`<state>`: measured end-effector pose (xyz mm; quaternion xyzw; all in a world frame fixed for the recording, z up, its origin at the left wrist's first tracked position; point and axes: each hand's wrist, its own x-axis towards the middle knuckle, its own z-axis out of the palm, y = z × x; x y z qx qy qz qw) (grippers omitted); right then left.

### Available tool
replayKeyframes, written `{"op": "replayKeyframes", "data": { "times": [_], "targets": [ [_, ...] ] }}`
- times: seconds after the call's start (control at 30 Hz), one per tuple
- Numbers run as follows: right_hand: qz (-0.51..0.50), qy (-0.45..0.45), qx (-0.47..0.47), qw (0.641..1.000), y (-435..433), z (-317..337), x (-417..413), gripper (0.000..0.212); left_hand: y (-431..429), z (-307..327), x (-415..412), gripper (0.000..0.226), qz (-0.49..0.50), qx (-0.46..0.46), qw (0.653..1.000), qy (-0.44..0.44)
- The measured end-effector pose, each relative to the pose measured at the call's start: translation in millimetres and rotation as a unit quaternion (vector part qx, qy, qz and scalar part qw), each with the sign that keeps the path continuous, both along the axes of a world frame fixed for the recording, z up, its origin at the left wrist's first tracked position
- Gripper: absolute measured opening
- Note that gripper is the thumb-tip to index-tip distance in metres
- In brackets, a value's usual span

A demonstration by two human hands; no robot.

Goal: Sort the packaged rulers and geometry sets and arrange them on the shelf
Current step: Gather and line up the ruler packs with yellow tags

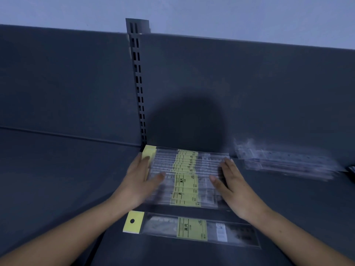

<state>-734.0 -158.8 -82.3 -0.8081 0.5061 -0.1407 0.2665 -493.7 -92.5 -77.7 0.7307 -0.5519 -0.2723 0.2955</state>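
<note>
Several packaged rulers [185, 169] in clear sleeves with yellow labels lie fanned in an overlapping row on the dark shelf [67, 169], reaching back to the rear panel. My left hand [142, 179] lies flat with straight fingers on the left ends of the packs, by their yellow header cards. My right hand [228, 181] rests flat on their right ends. One more packaged ruler [192, 230] lies alone nearer the front edge, between my forearms.
A blurred pile of clear packages [284, 162] lies on the shelf at the right. A slotted metal upright [138, 83] rises from the back panel just behind the rulers. A dark object [351, 170] shows at the far right edge.
</note>
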Motion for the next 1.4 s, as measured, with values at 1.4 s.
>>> {"op": "replayKeyframes", "data": {
  "times": [1.4],
  "targets": [
    [0.045,0.136,-0.131,0.981,5.5,-2.5,-2.0,0.114,0.4,-7.9,2.0,0.091,-0.22,0.005,0.919,-0.328]
  ]
}}
